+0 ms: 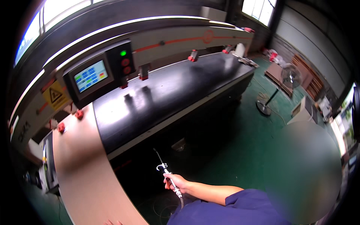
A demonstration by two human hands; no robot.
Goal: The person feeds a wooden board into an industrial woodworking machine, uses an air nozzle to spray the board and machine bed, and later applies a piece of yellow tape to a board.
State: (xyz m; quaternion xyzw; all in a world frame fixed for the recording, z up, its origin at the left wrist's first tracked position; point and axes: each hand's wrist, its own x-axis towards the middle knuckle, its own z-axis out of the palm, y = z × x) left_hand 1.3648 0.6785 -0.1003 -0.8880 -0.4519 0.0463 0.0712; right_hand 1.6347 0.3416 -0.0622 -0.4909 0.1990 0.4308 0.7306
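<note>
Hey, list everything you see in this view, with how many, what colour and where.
Machine beam: one, pale with an orange stripe, across the top
Control panel: one, black with a lit screen, upper left
Warning sign: one, yellow, left of the control panel
Clamp-like fittings: several, red, along the beam
Worktop: one, glossy black, centre
Board: one, light brown, lower left
Fan: one, dark, on a stand, right
Boards: several, brown, upper right
Floor: one, green, right
Co-worker: one, blue clothing, lower right
Nozzle tool: one, silver and dark, in the co-worker's hand
Background clutter: uncounted, too blurred
Own hand, apparently left: one, bare, fingertips only, lower edge
</note>
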